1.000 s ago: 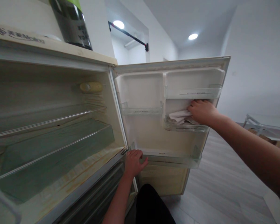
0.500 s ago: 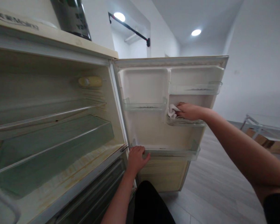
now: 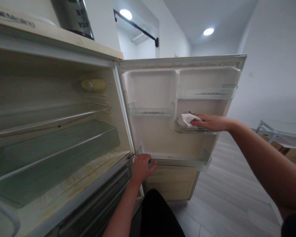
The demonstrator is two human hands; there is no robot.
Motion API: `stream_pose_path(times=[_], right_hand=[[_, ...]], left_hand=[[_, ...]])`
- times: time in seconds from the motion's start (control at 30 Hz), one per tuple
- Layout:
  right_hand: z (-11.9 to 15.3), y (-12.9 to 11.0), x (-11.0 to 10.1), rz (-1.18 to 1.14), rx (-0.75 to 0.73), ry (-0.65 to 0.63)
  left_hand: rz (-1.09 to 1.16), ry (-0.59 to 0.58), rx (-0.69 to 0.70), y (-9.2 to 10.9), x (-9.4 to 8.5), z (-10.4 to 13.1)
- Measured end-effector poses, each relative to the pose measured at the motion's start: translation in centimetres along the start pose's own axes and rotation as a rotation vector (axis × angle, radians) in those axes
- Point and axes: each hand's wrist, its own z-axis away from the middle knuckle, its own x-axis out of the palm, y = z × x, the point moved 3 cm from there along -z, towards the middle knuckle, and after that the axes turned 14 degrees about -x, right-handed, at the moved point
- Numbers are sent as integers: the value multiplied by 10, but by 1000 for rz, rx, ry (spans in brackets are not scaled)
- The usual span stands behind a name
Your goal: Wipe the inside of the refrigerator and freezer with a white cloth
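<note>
Head cam: white cloth (image 3: pixel 188 119) bunched in right hand (image 3: pixel 213 122), fingers gripping its right end, at middle right-hand bin (image 3: pixel 192 131) of fridge door (image 3: pixel 151 135). Probably light, floppy, unbreakable; I'd grab gathered wad, not loose corner. Left hand (image 3: pixel 141 168) loosely open by bottom bin (image 3: pixel 184 163).

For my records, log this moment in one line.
right hand: holds white cloth at middle right door bin | left hand: near bottom bin | fridge door: open

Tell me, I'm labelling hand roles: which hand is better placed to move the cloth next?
Probably the right hand: it holds the cloth at a door shelf. The left hand is lower, near another shelf.
</note>
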Motion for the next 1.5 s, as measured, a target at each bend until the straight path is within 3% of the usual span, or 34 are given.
stream_pose_path(times=[0.1, 0.2, 0.23, 0.33, 0.4, 0.53, 0.63, 0.77, 0.9, 1.0, 1.07, 1.13, 1.2, 1.3, 1.4, 1.5], right_hand=[[26, 10, -10, 70, 113, -23], [37, 1, -12, 221, 89, 36], [38, -7, -11, 279, 59, 115], [39, -41, -1, 435, -85, 519], [37, -65, 20, 532, -240, 639], [15, -81, 80, 796, -383, 400], [-1, -65, 110, 980, -401, 387], [-2, -39, 117, 1089, -424, 467], [30, -16, 102, 1074, -365, 478], [62, 5, 90, 956, -200, 458], [78, 18, 88, 812, -88, 523], [89, 26, 94, 659, 0, 743], [91, 29, 108, 490, 103, 1072], [73, 22, 140, 120, 229, 1449], [32, 4, 160, -351, 193, 1570], [-7, -17, 160, -634, 119, 1636]], left_hand=[[4, -6, 8, -1, -1, 0], [9, -2, 18, -3, 0, 0], [12, 1, 19, -3, 0, 0], [20, 1, 23, -4, 0, 0], [16, -2, 23, -4, 0, 0], [18, -3, 25, -5, 0, 0], [26, -5, 32, -6, 2, 0], [18, 2, 47, -6, 3, -1], [2, 18, 42, -4, 3, -1], [-8, 14, 36, 0, 3, -3], [-10, 14, 24, 4, 4, -4], [-7, 19, 12, 7, 5, -6], [-4, 25, 6, 10, 6, -7], [-7, 27, 0, 11, 8, -8], [-10, 21, -2, 10, 8, -7], [-13, 16, 2, 10, 7, -5]])
